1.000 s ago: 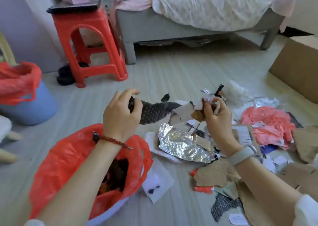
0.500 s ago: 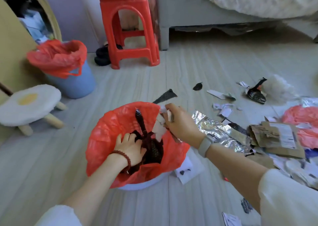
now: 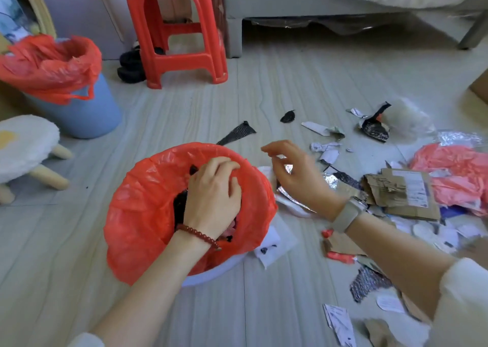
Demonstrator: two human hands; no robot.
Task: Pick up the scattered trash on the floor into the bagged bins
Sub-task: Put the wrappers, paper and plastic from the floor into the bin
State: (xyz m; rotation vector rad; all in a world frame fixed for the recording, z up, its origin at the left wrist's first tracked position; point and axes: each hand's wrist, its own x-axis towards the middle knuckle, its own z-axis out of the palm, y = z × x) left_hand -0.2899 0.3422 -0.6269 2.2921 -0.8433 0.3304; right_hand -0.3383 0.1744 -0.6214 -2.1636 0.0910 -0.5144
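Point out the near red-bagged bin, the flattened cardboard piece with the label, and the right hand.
Near red-bagged bin (image 3: 137,204): head view, bag's left inner wall.
Flattened cardboard piece (image 3: 380,188): head view, brown left part.
Right hand (image 3: 298,177): head view, palm.

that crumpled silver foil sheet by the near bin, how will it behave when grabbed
The foil sheet looks thin and creased, so probably very light and likely to crumple rather than stay flat. Its shiny surface may be a bit slippery, and cardboard seems to overlap its right edge.

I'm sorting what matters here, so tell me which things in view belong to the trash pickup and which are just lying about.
Part of the job:
near red-bagged bin, left hand inside it
far red-bagged blue bin
right hand, empty
foil sheet
torn cardboard
black mesh scrap
paper scraps

Just lying about:
red plastic stool
white fluffy stool
black shoes
bed frame
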